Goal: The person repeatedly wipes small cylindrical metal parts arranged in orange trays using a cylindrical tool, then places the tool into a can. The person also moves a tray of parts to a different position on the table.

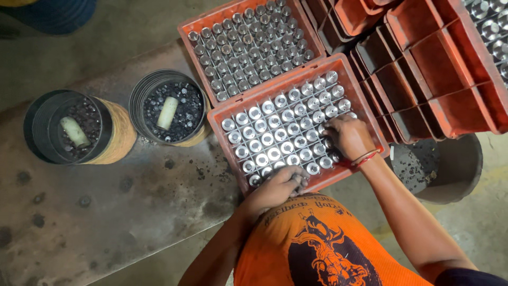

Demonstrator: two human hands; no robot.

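Observation:
An orange crate (224, 141) on a worn bench holds rows of shiny, upright metal cylinders (275, 135) in a grid. My left hand (278, 188) is at the crate's near edge, fingers closed around a small metal cylinder (302, 181). My right hand (349, 136) lies palm down on the cylinders in the crate's near right corner. Its fingers curl onto the parts, and whether they grip one is hidden. A red band circles that wrist.
A second orange crate (186, 26) of duller cylinders stands just behind. Empty orange crates (423, 79) are stacked to the right. Two round black tubs (138, 100) (37, 114) of small dark parts, each with a white cylinder inside, sit left. A dark pan (455, 169) lies lower right.

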